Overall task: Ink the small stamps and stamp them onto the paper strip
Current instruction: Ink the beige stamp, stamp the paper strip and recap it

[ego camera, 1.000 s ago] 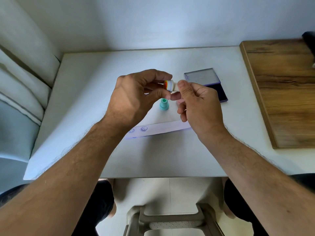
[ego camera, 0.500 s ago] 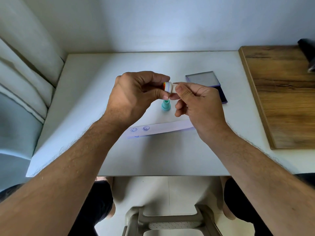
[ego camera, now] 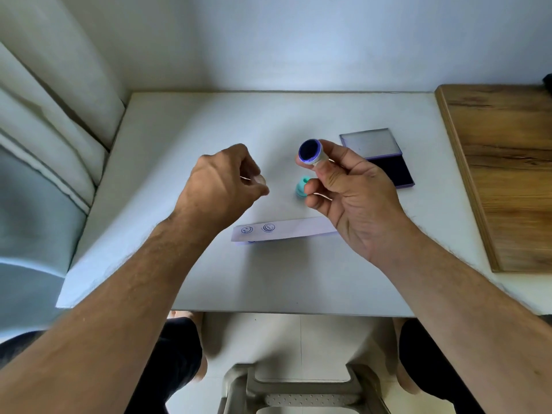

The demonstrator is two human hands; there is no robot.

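My right hand (ego camera: pixel 352 204) holds a small white stamp (ego camera: pixel 310 152) above the table, its round dark-blue inked face turned up toward me. My left hand (ego camera: pixel 221 186) hovers to the left with fingers pinched together; the stamp's cap taken from it is almost hidden inside them. A teal stamp (ego camera: pixel 301 188) stands upright on the table just below the held one. The white paper strip (ego camera: pixel 292 228) lies near me with two round blue prints at its left end. The open ink pad (ego camera: pixel 388 171) sits behind my right hand.
The white table (ego camera: pixel 209 121) stands against a wall. A wooden board (ego camera: pixel 501 174) lies along its right side. Pale cushions (ego camera: pixel 44 174) press against the left edge. A plastic stool (ego camera: pixel 298 389) shows below the front edge between my knees.
My hands have pulled apart. The left hand moved left with the cap, and the right hand turned the uncapped stamp so its blue face points up.
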